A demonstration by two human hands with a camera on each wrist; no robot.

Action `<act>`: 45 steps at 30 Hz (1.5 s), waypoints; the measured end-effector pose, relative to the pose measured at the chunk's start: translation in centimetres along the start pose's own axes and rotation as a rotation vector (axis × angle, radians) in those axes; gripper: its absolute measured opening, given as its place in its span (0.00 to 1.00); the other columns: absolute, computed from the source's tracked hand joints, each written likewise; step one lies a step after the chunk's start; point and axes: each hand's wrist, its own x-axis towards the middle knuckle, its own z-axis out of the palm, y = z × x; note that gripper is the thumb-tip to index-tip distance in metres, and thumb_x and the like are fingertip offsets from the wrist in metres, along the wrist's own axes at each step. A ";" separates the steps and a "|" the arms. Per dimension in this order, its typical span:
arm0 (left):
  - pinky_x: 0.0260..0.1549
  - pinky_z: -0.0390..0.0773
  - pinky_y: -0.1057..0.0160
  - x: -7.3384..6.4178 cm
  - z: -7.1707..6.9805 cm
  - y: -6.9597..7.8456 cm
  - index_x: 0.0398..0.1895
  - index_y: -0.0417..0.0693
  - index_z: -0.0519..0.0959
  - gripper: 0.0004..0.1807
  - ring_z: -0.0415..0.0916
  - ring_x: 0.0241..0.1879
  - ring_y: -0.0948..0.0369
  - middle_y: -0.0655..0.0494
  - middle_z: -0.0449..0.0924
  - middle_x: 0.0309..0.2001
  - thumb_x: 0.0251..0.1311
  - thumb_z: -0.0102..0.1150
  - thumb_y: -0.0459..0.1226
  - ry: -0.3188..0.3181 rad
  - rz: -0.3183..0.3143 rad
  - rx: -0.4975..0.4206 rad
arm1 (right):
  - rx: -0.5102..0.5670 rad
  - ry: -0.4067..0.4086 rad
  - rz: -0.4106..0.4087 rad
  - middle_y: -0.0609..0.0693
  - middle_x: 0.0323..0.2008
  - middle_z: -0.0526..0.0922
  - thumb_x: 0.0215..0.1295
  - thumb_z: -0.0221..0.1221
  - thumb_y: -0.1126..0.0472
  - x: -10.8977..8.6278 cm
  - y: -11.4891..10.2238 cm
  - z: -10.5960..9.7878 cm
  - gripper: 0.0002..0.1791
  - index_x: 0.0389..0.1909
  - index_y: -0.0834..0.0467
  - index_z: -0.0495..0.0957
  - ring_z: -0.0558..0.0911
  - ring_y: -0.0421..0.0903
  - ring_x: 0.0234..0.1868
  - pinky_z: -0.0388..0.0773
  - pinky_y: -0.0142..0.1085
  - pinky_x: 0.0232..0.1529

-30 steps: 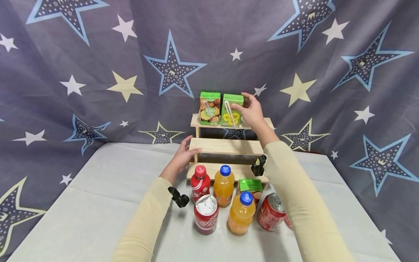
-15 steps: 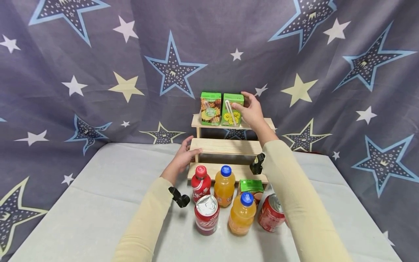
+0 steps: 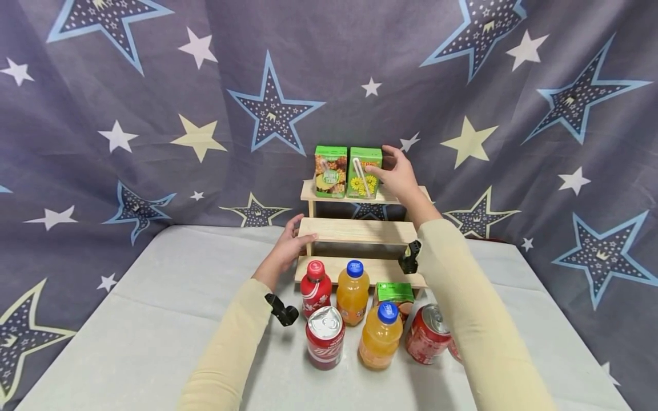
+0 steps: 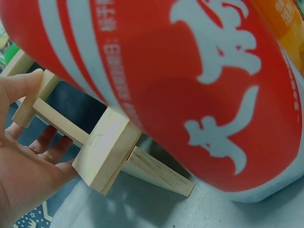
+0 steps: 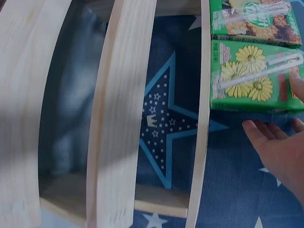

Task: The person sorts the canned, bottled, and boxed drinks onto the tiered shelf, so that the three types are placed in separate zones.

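Observation:
In the head view, a three-tier wooden display rack stands at the back of the table. Its top shelf carries two green drink cartons: a left one and a right one with yellow flowers and a wrapped straw. My right hand is at the flowered carton, thumb over its front. In the right wrist view, the other fingers lie beside the carton with a gap between. My left hand grips the left end of the middle shelf, thumb on top and fingers beneath.
Before the rack stand a red bottle, two orange juice bottles, one behind and one in front, another green carton, a front-left can and a red can. My right sleeve partly hides another can. A starry curtain hangs behind.
My right hand has shifted slightly right, its fingertips easing away from the flowered carton's side. The left hand and the drinks on the table stay put.

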 end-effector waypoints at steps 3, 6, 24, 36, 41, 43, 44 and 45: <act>0.61 0.65 0.42 -0.1 0.1 0.0 0.73 0.60 0.45 0.42 0.62 0.63 0.42 0.40 0.55 0.69 0.60 0.56 0.34 0.000 0.001 -0.001 | -0.035 -0.008 0.015 0.58 0.65 0.65 0.59 0.63 0.56 -0.3 0.2 -0.7 0.40 0.70 0.53 0.55 0.67 0.51 0.65 0.68 0.45 0.63; 0.60 0.65 0.42 -0.1 0.1 0.0 0.73 0.59 0.44 0.42 0.62 0.63 0.42 0.38 0.54 0.69 0.61 0.55 0.33 -0.008 0.010 -0.010 | -0.071 -0.019 0.023 0.59 0.65 0.65 0.58 0.63 0.56 -0.6 0.5 -1.2 0.40 0.70 0.53 0.56 0.67 0.53 0.65 0.67 0.46 0.64; 0.62 0.63 0.42 -0.1 0.2 0.1 0.73 0.59 0.44 0.43 0.62 0.64 0.42 0.39 0.52 0.70 0.60 0.55 0.33 -0.008 0.004 -0.019 | -0.274 -0.141 0.038 0.59 0.65 0.65 0.60 0.61 0.49 -4.6 2.2 -4.1 0.36 0.67 0.53 0.60 0.66 0.58 0.65 0.68 0.51 0.61; 0.62 0.63 0.42 -0.3 0.2 0.2 0.73 0.58 0.42 0.43 0.61 0.64 0.42 0.38 0.52 0.69 0.61 0.54 0.33 -0.005 0.013 -0.011 | -0.300 -0.270 0.055 0.59 0.63 0.66 0.58 0.62 0.47 -8.0 3.0 -5.9 0.37 0.67 0.53 0.61 0.68 0.57 0.63 0.69 0.52 0.61; 0.62 0.63 0.42 -0.3 0.1 0.1 0.73 0.59 0.43 0.43 0.62 0.64 0.42 0.38 0.53 0.69 0.60 0.55 0.33 -0.005 0.009 -0.011 | -0.277 -0.308 0.064 0.60 0.62 0.67 0.58 0.63 0.48 -9.3 3.6 -6.4 0.37 0.66 0.53 0.62 0.70 0.57 0.62 0.71 0.51 0.59; 0.62 0.63 0.42 -0.3 0.2 0.1 0.73 0.59 0.44 0.43 0.62 0.64 0.42 0.38 0.53 0.69 0.60 0.55 0.33 -0.004 0.009 -0.012 | -0.263 -0.324 0.065 0.61 0.62 0.67 0.58 0.63 0.48 -9.8 3.9 -6.5 0.36 0.66 0.54 0.62 0.69 0.57 0.62 0.71 0.51 0.59; 0.62 0.63 0.42 -0.3 0.2 0.1 0.73 0.58 0.43 0.43 0.62 0.64 0.42 0.38 0.53 0.69 0.60 0.55 0.33 -0.006 0.012 -0.012 | -0.260 -0.332 0.066 0.61 0.62 0.67 0.58 0.63 0.49 -10.0 4.1 -6.6 0.36 0.66 0.54 0.62 0.69 0.57 0.62 0.71 0.51 0.58; 0.62 0.63 0.42 -0.3 0.2 0.1 0.73 0.58 0.43 0.43 0.62 0.64 0.41 0.37 0.53 0.69 0.60 0.55 0.33 -0.008 0.014 -0.012 | -0.256 -0.341 0.067 0.62 0.62 0.67 0.58 0.63 0.49 -10.3 4.2 -6.7 0.36 0.66 0.55 0.63 0.69 0.58 0.62 0.71 0.51 0.58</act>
